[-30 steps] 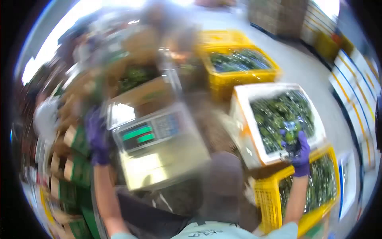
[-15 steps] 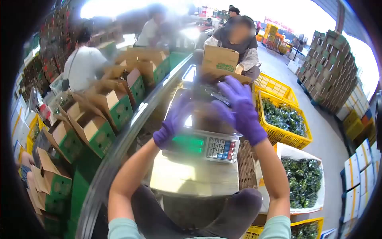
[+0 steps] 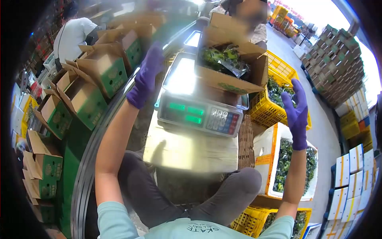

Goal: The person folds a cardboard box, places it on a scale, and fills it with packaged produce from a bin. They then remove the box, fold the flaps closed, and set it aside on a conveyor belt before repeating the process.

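My left hand (image 3: 147, 75), in a purple glove, is raised left of the digital scale (image 3: 199, 115) beside the metal rail. Its fingers are stretched out and hold nothing. On the right, my right hand (image 3: 296, 111), gloved alike, is up with fingers apart and nothing in it. Between them an open cardboard box (image 3: 225, 85) rests over the right part of the scale's plate. Bagged leafy greens (image 3: 225, 57) lie inside it. Green digits glow on the scale's display, too blurred to read.
Several open green cardboard boxes (image 3: 109, 77) line the left. Right are a yellow crate (image 3: 264, 109) and a white foam box (image 3: 264, 145) of greens. Stacked cartons (image 3: 336, 67) stand farther right. A co-worker (image 3: 254, 16) is behind the box; another person (image 3: 73, 38) is upper left.
My hands have moved apart, away from above the scale. The cardboard box has come nearer, onto the scale, and its greens now show. The view has tilted down.
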Demonstrator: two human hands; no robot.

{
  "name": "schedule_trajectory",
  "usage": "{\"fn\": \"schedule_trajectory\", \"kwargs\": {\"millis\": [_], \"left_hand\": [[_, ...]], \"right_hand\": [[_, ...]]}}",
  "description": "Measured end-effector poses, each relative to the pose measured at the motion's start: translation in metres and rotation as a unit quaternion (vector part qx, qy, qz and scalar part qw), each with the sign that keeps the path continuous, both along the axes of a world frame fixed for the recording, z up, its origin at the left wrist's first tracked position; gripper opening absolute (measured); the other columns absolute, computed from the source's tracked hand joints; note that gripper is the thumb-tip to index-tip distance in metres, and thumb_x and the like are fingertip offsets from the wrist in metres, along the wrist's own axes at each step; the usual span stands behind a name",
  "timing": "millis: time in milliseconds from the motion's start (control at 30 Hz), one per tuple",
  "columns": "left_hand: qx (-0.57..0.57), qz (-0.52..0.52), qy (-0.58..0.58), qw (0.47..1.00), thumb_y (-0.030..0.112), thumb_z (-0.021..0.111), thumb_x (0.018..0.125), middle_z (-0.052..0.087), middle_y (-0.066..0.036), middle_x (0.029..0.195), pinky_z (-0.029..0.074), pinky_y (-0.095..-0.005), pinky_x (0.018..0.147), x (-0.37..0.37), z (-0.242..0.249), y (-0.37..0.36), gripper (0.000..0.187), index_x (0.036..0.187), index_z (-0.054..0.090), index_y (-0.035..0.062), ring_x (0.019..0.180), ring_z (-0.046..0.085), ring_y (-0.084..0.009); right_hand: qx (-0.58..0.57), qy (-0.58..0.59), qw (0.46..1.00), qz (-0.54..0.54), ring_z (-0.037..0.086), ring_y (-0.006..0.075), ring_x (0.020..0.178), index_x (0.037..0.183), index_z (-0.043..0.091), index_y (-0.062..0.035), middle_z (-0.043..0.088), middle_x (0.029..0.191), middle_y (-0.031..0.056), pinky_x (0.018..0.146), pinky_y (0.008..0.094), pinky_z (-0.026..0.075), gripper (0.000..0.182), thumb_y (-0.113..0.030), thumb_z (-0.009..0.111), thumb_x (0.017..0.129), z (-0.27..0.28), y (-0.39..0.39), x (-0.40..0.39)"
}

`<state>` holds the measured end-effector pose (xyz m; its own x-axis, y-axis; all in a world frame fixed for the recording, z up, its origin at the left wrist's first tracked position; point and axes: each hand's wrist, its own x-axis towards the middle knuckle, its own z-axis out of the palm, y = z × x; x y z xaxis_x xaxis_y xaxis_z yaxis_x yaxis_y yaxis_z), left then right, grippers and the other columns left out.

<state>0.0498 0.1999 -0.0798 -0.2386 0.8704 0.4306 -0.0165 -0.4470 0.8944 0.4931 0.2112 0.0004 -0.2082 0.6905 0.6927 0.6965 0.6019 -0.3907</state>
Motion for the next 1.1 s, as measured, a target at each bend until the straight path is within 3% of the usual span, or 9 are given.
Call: {"fn": "schedule_trajectory", "kwargs": {"millis": [133, 233, 333, 400, 567, 633, 733, 833, 1100], "left_hand": [[0.004, -0.008, 0.052, 0.999, 0.065, 0.042, 0.093, 0.032, -0.013, 0.151, 0.025, -0.0450, 0.112, -0.019, -0.025, 0.016, 0.080, 0.151, 0.025, 0.0139, 0.134, 0.037, -0.0277], [0.069, 0.043, 0.267, 0.960, 0.060, 0.042, 0.095, 0.038, -0.013, 0.147, 0.031, -0.0422, 0.109, -0.034, -0.041, 0.045, 0.074, 0.149, 0.029, 0.0126, 0.131, 0.041, -0.0286], [-0.073, -0.062, -0.036, 0.995, 0.047, 0.046, 0.098, 0.045, -0.012, 0.138, 0.040, -0.0358, 0.102, -0.016, -0.044, 0.084, 0.061, 0.144, 0.035, 0.0095, 0.124, 0.048, -0.0263], [-0.004, -0.037, 0.177, 0.984, 0.026, 0.051, 0.097, 0.049, -0.011, 0.131, 0.045, -0.0301, 0.095, -0.008, -0.058, 0.129, 0.041, 0.133, 0.046, 0.0053, 0.118, 0.052, -0.0210], [0.183, 0.143, 0.329, 0.915, 0.015, 0.056, 0.088, 0.059, -0.012, 0.110, 0.048, -0.0356, 0.089, 0.029, -0.086, 0.200, 0.033, 0.120, 0.056, 0.0060, 0.102, 0.055, -0.0273], [-0.064, -0.038, 0.085, 0.994, 0.010, 0.056, 0.085, 0.054, -0.012, 0.120, 0.042, -0.0361, 0.099, 0.041, -0.115, 0.243, 0.044, 0.128, 0.049, 0.0083, 0.117, 0.048, -0.0311], [-0.182, -0.104, -0.001, 0.978, 0.015, 0.041, 0.093, 0.052, -0.008, 0.125, 0.036, -0.0310, 0.103, 0.061, -0.084, 0.211, 0.037, 0.129, 0.048, 0.0058, 0.119, 0.046, -0.0243], [0.218, -0.069, 0.183, 0.956, 0.014, 0.042, 0.093, 0.053, -0.010, 0.123, 0.037, -0.0301, 0.100, 0.038, -0.128, 0.234, 0.038, 0.128, 0.049, 0.0032, 0.119, 0.045, -0.0229], [-0.011, -0.228, 0.178, 0.957, 0.030, 0.054, 0.095, 0.062, -0.015, 0.108, 0.051, -0.0376, 0.086, 0.033, -0.090, -0.033, 0.041, 0.123, 0.052, -0.0001, 0.096, 0.063, -0.0255]], "right_hand": [[-0.023, 0.011, 0.999, 0.029, 0.043, 0.0315, 0.132, 0.135, 0.046, 0.0034, 0.046, 0.139, 0.0218, 0.111, 0.0398, 0.030, 0.064, -0.026, 0.071, 0.084, -0.001, 0.004, -0.030], [-0.032, -0.016, 0.998, 0.045, 0.038, 0.0315, 0.135, 0.142, 0.038, -0.0018, 0.042, 0.143, 0.0204, 0.111, 0.0404, 0.030, 0.078, -0.031, 0.075, 0.080, -0.002, 0.010, -0.046], [-0.040, -0.054, 0.996, 0.061, 0.033, 0.0332, 0.139, 0.147, 0.031, -0.0059, 0.039, 0.146, 0.0193, 0.112, 0.0414, 0.029, 0.095, -0.036, 0.080, 0.072, -0.006, 0.017, -0.056], [-0.043, -0.137, 0.987, 0.069, 0.029, 0.0354, 0.141, 0.145, 0.033, -0.0034, 0.038, 0.147, 0.0214, 0.113, 0.0429, 0.028, 0.097, -0.034, 0.084, 0.068, -0.011, 0.025, -0.060], [-0.140, -0.090, 0.984, 0.064, 0.063, 0.0326, 0.107, 0.121, 0.057, 0.0013, 0.064, 0.114, 0.0208, 0.092, 0.0369, 0.049, 0.066, -0.021, 0.087, 0.066, -0.017, 0.040, -0.071], [-0.041, -0.093, 0.989, 0.104, 0.063, 0.0369, 0.082, 0.098, 0.059, 0.0000, 0.064, 0.089, 0.0201, 0.071, 0.0416, 0.049, 0.041, -0.020, 0.082, 0.071, -0.026, 0.050, -0.067], [-0.026, -0.096, 0.988, 0.119, 0.061, 0.0364, 0.077, 0.093, 0.059, -0.0018, 0.063, 0.084, 0.0177, 0.067, 0.0407, 0.048, 0.035, -0.019, 0.081, 0.073, -0.030, 0.064, -0.063], [-0.019, -0.105, 0.987, 0.121, 0.059, 0.0351, 0.070, 0.084, 0.061, -0.0034, 0.060, 0.076, 0.0162, 0.062, 0.0399, 0.046, 0.027, -0.018, 0.080, 0.072, -0.019, 0.060, -0.053], [-0.129, -0.238, 0.956, 0.114, 0.057, 0.0361, 0.066, 0.080, 0.060, -0.0082, 0.057, 0.070, 0.0134, 0.058, 0.0436, 0.046, 0.026, -0.014, 0.078, 0.064, 0.039, -0.133, -0.053]]}}
